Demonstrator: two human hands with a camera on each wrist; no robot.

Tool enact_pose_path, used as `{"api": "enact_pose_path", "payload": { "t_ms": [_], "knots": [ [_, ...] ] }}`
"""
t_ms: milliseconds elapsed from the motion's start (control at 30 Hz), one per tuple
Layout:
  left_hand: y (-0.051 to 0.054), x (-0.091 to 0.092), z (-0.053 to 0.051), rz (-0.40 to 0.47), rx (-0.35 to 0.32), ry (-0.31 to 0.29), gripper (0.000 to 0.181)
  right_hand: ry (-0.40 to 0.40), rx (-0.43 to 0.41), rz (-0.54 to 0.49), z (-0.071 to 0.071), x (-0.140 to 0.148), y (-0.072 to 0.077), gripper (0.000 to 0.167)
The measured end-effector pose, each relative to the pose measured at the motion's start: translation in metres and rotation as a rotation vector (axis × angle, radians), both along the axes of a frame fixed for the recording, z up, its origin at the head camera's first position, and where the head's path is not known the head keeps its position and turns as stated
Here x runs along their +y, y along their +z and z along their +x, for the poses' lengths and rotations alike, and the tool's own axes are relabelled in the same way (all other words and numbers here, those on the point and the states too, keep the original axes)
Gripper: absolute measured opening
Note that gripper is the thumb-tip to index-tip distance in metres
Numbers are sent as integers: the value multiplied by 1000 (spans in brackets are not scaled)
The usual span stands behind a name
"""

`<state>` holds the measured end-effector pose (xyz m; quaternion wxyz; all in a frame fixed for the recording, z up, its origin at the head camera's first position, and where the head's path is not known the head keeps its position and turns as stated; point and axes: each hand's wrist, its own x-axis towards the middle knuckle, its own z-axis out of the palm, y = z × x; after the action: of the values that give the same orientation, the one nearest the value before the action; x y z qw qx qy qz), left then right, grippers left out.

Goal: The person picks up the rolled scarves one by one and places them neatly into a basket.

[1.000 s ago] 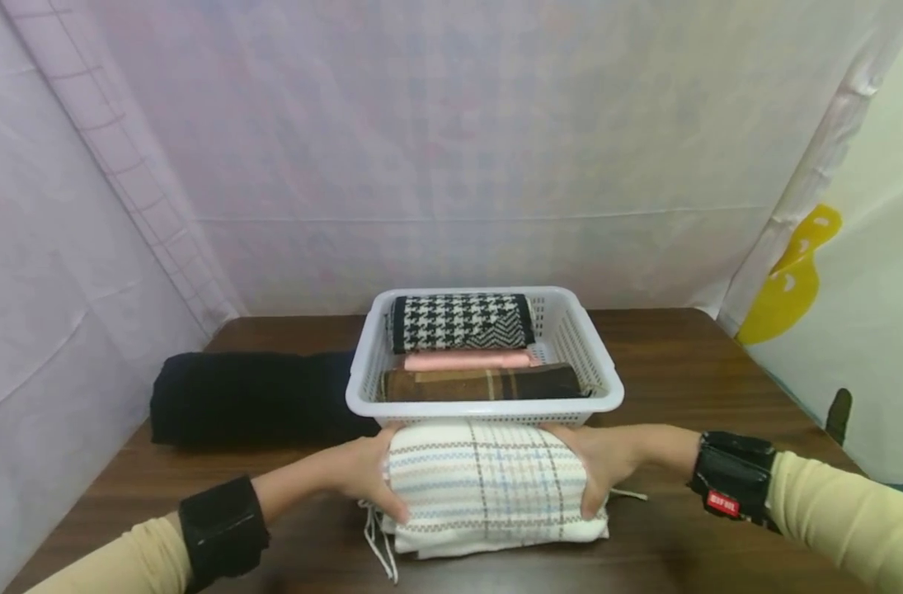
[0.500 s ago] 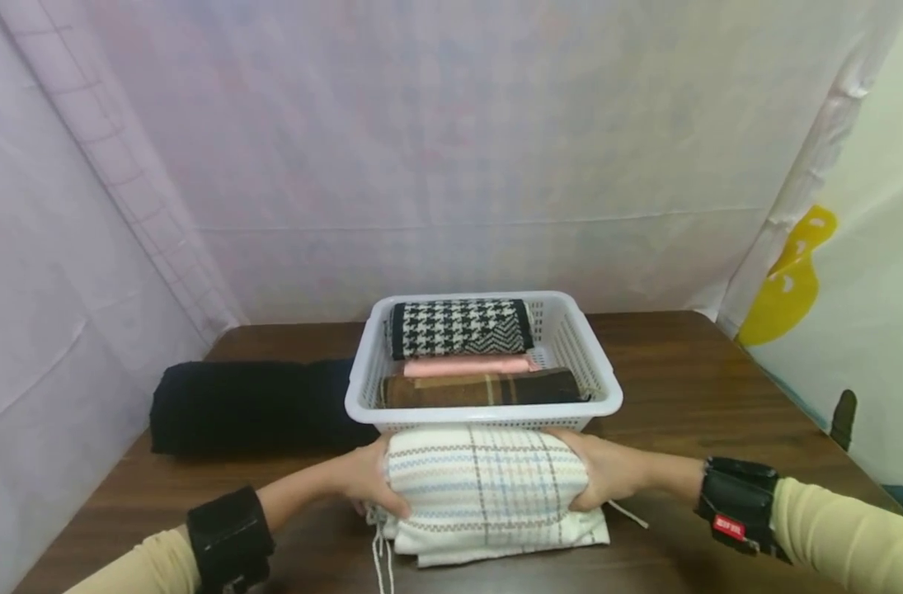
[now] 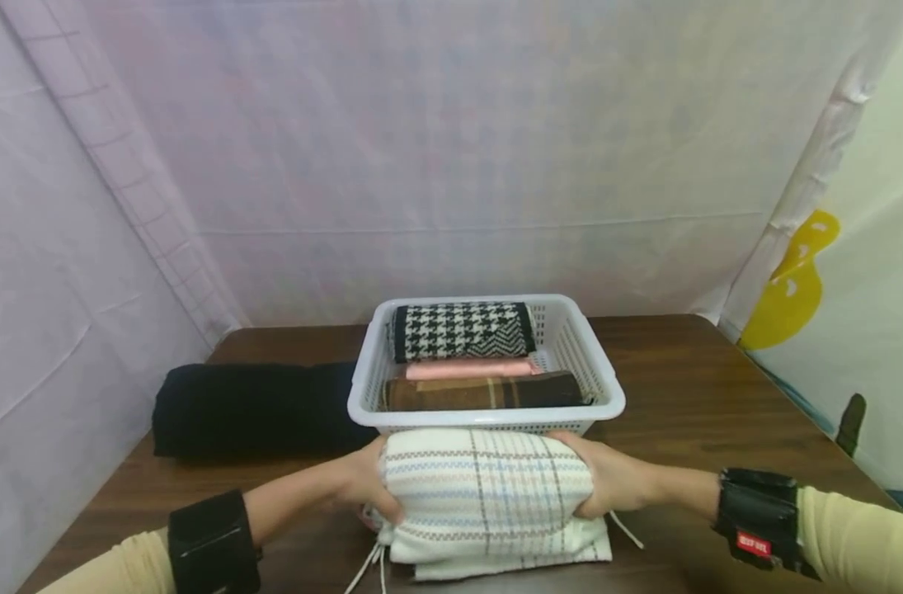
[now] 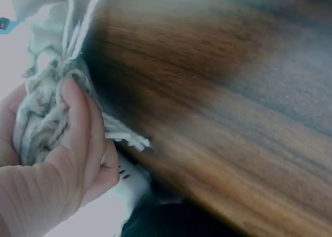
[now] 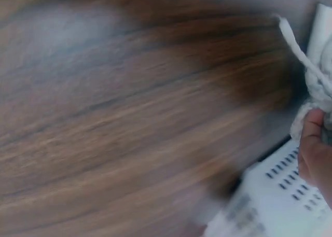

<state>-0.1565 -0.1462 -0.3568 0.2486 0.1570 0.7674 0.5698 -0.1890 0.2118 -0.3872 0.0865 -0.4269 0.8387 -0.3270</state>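
A white cloth [image 3: 488, 495] with blue and brown check lines, folded into a thick roll, lies on the table in front of the basket. My left hand [image 3: 365, 483] grips its left end, the thumb on the near side. My right hand [image 3: 618, 478] grips the right end in the same way. In the left wrist view, the fingers of my left hand [image 4: 67, 149] curl round the fringed end [image 4: 44, 107]. At the edge of the right wrist view, my right hand [image 5: 316, 154] holds the other end, where a loose string [image 5: 295, 45] sticks out.
Behind the roll stands a white basket [image 3: 607, 388] holding a black-and-white houndstooth roll [image 3: 462, 330], a pink roll [image 3: 469, 369] and a brown plaid roll [image 3: 481, 393]. A black roll [image 3: 261, 410] lies left of the basket on the brown table [image 3: 689, 388]. White sheets hang behind and at the sides.
The checked roll and both hands have shifted slightly toward the near edge of the head view. More of a flat layer shows under the roll's front. Both hands keep their grip.
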Motion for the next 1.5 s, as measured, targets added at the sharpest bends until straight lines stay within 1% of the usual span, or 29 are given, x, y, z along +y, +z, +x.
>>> {"api": "enact_pose_path", "payload": {
  "t_ms": [133, 167, 233, 300, 367, 400, 467, 500, 567, 600, 667, 733, 833, 933, 1033, 1067, 1133, 1200, 1300, 1333, 1367, 1433, 1500],
  "knots": [
    [12, -1, 4, -10, 24, -96, 61, 5, 34, 0, 12, 2, 14, 84],
    [16, -2, 5, -26, 19, -105, 58, 5, 40, -4, 14, 2, 18, 84],
    [24, -2, 7, -26, 4, -151, 54, 5, 39, -9, 19, 2, 28, 84],
    [33, -3, 8, -17, -16, -199, 56, 6, 16, -13, 23, 2, 38, 84],
    [43, -6, 7, -25, -34, -243, 58, -1, 3, -17, 27, 1, 48, 86],
    [48, -7, 6, -24, -24, -276, 60, -11, -5, -18, 29, 1, 54, 87],
    [59, -10, 4, -21, -19, -315, 63, -33, -37, -27, 32, -1, 65, 88],
    [65, -11, 3, -17, -8, -329, 66, -46, -44, -30, 33, -2, 72, 88],
    [75, -13, 0, -22, 19, -332, 67, -65, -84, -50, 33, -4, 85, 87],
    [80, -13, -1, -17, 23, -328, 67, -82, -101, -54, 32, -4, 92, 87],
    [88, -14, -4, -22, 39, -293, 69, -107, -107, -59, 27, -5, 105, 86],
    [97, -14, -8, -63, 75, -235, 67, -130, -105, -62, 20, -6, 117, 86],
    [107, -14, -16, -118, 111, -140, 64, -156, -44, -51, 7, -6, 132, 85],
    [116, -13, -29, -152, 160, -54, 64, -157, 33, -53, -10, -6, 143, 84],
    [122, -11, -44, -156, 225, 13, 71, -143, 116, -72, -32, -6, 150, 83],
    [122, -10, -49, -164, 248, 42, 77, -137, 148, -76, -40, -6, 151, 82],
    [121, -8, -59, -191, 295, 86, 87, -126, 196, -84, -55, -6, 150, 82],
    [118, -7, -68, -223, 319, 134, 96, -86, 241, -94, -71, -6, 146, 80],
    [109, -5, -81, -295, 357, 183, 105, -3, 330, -91, -92, -8, 137, 81],
    [105, -4, -85, -321, 383, 191, 105, 33, 363, -87, -98, -9, 134, 81],
    [100, -3, -89, -356, 413, 196, 106, 46, 401, -63, -103, -8, 130, 82],
    [90, 0, -95, -437, 486, 187, 105, 46, 453, 1, -108, -7, 123, 83],
    [79, 3, -100, -536, 568, 169, 104, 20, 483, 92, -108, -5, 114, 87]
  ]
}}
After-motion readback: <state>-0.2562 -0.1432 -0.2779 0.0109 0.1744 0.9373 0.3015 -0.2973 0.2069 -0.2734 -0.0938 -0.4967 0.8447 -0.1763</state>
